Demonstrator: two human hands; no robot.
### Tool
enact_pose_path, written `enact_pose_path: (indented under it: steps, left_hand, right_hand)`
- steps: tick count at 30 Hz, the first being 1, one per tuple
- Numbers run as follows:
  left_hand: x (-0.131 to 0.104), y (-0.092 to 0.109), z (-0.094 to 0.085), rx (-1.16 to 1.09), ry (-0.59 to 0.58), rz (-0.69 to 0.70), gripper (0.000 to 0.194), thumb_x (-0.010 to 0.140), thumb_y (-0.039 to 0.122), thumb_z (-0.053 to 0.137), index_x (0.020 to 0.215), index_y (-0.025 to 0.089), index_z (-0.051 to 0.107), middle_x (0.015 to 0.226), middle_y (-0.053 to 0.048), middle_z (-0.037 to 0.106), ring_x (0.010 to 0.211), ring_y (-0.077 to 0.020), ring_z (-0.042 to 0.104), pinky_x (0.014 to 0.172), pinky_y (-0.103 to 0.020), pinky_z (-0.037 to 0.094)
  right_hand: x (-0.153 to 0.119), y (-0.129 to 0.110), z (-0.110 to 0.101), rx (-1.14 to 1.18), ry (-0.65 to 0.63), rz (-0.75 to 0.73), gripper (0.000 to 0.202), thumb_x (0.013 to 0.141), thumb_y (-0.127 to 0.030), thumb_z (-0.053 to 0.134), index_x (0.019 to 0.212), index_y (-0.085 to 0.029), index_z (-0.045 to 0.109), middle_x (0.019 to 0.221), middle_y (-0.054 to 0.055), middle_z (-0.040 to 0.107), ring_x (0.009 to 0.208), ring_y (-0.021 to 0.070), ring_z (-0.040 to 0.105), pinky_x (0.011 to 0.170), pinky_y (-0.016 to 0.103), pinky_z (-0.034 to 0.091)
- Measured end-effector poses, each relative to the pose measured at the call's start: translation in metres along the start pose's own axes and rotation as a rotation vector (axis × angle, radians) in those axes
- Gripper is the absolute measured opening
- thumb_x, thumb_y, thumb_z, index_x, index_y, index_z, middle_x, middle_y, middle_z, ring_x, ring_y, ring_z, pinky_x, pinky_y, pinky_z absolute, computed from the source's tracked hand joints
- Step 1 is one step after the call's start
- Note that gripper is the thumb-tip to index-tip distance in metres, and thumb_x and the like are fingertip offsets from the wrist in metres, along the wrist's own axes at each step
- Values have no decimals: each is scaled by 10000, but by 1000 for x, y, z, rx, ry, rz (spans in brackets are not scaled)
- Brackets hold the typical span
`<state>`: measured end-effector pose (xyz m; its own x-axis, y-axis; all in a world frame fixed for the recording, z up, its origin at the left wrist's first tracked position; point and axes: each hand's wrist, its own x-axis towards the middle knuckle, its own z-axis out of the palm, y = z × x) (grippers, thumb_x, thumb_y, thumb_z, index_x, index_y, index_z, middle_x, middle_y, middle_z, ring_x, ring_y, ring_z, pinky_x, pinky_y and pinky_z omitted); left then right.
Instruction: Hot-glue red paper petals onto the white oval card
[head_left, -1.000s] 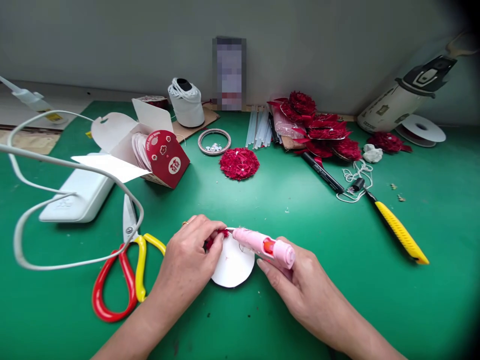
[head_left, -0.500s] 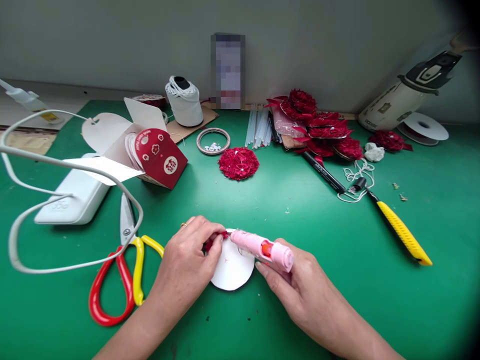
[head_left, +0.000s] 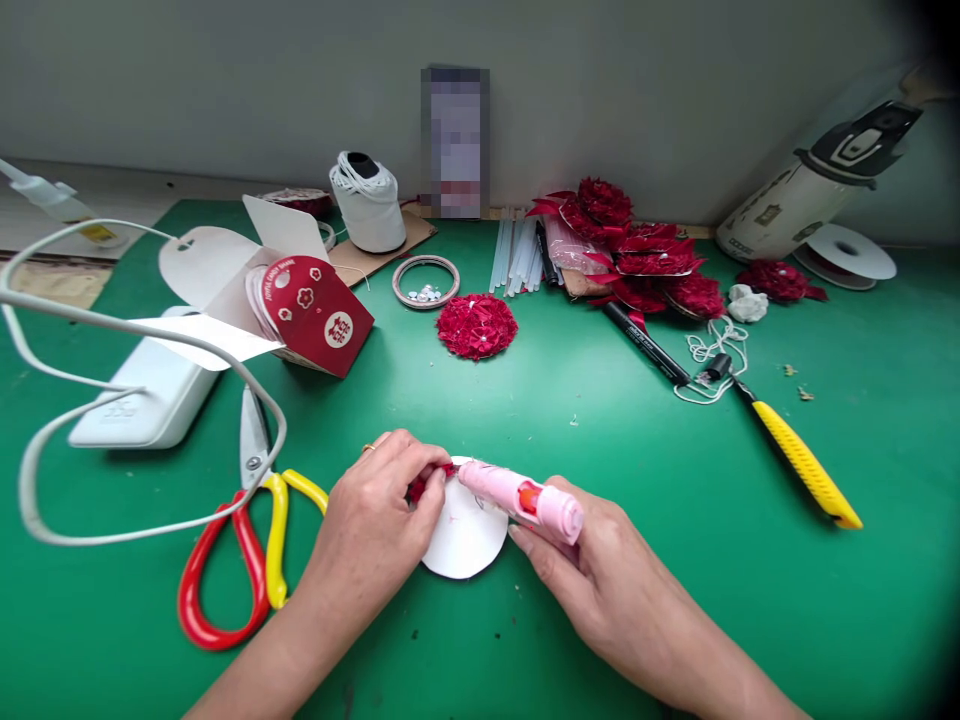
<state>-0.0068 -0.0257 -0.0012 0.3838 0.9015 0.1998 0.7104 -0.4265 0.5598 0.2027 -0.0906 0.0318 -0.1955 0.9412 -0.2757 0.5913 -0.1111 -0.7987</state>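
Note:
A white paper disc [head_left: 466,535] lies on the green table, partly under the fingers of my left hand [head_left: 382,505]. That hand is closed, pinching a piece of red ribbon [head_left: 417,489] at the disc's upper left edge. My right hand [head_left: 600,570] is wrapped round a pink glue gun [head_left: 495,484]; its nozzle points left and meets the ribbon by my left fingertips. Whether the tip touches the ribbon cannot be made out. Beyond the hands sits a round red ribbon flower [head_left: 478,327].
Scissors [head_left: 255,560] lie left of my left hand, near a looping white cable [head_left: 34,480] and a red box [head_left: 322,315]. A yellow cutter [head_left: 806,462] and black marker [head_left: 646,345] are at the right. Glue sticks [head_left: 517,255] and red flowers [head_left: 656,255] line the back.
The glue gun and my right hand have shifted very slightly left. My left hand keeps its pinch on the ribbon.

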Motion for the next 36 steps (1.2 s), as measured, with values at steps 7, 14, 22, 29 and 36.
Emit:
enact_pose_path:
  steps: [7, 14, 22, 29, 36]
  left_hand:
    - [1, 1, -1, 27, -13, 12, 170, 885, 176, 491, 866, 196, 659, 790, -20, 605, 742, -172, 575, 685, -320, 431]
    - [3, 1, 0, 25, -22, -4, 156, 867, 183, 509, 851, 203, 664, 770, -12, 607, 717, -165, 569, 674, -309, 429]
    - [3, 0, -2, -2, -55, -38, 163, 870, 194, 515, 855, 196, 677, 793, -14, 615, 734, -165, 566, 708, -314, 425]
    - [3, 0, -3, -27, -82, -57, 172, 864, 188, 511, 873, 186, 682, 788, -16, 608, 741, -164, 561, 714, -308, 428]
    - [3, -2, -1, -26, -79, -65, 174, 851, 161, 513, 866, 184, 685, 807, -22, 615, 768, -170, 563, 722, -310, 423]
  right_hand:
    - [-2, 4, -4, 94, 35, -20, 205, 968, -350, 494, 1046, -263, 663, 811, 21, 657, 667, 181, 595, 596, 296, 486]
    - [-4, 3, -6, 49, 50, -38, 207, 951, -343, 512, 1059, -285, 680, 780, 30, 670, 743, 229, 643, 672, 336, 511]
    - [0, -5, -8, -13, 30, -69, 197, 967, -327, 500, 1052, -256, 663, 801, 24, 665, 737, 194, 631, 664, 298, 488]
    - [0, -3, -8, -18, 28, -72, 228, 972, -339, 487, 1106, -259, 653, 870, 34, 692, 770, 203, 644, 697, 310, 503]
    - [-4, 2, -8, 22, 36, -95, 264, 966, -355, 482, 1150, -302, 664, 906, 39, 720, 874, 248, 671, 785, 358, 525]
